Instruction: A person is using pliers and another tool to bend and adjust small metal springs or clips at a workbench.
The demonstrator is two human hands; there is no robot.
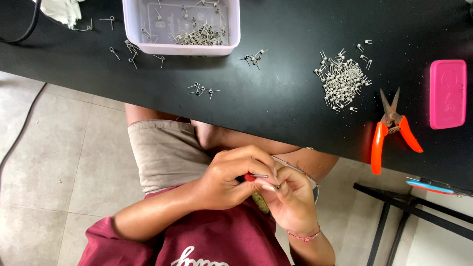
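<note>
Seen from above, a seated person works with both hands held together over the lap, below the near edge of a black table (276,113). The left hand (231,180), low in the middle of the frame, is curled closed around a small red-handled tool (251,177) whose thin metal shaft points right. The right hand (290,197), touching the left, has its fingertips pinched shut at the shaft's tip; whatever small piece sits between them is too tiny to make out. A pink beaded bracelet (304,237) circles the right wrist. On the table, right of centre, lies a pile of small metal wire coils (341,79) with short legs. Just right of it rest orange-handled snips (391,130), blades open, and at the far right a pink rectangular block (447,93). At the top centre stands a clear plastic container (231,37) holding more coils, with loose coils scattered around it and a small cluster (202,89) in front of it.
</note>
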